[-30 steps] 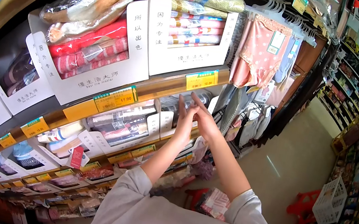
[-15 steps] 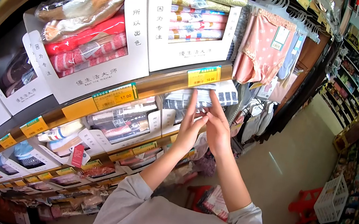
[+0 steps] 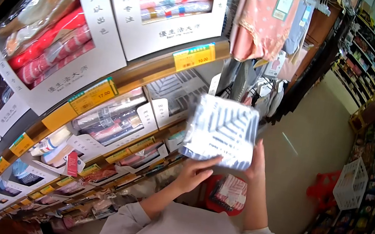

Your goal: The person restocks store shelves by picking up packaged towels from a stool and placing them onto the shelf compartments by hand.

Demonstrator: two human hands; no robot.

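In front of the shelf I hold a folded towel pack, white with dark blue stripes and a shiny wrapper, slightly blurred. My right hand grips its right edge, with the thumb side showing and the other fingers hidden. My left hand is at its near lower edge, fingers bent and pressed against it. Behind the pack, on the lower shelf, a white display box holds similar grey-and-white patterned cloth.
Boxed towels fill the upper shelf, above yellow price tags. Pink underwear hangs at its right end. Below my hands, a red stool bears wrapped packs. A white basket stands across the aisle by a red stool.
Both hands have come back from the lower shelf, bringing the striped towel pack out toward me. The view has shifted, and the packs on the red stool now show more fully.
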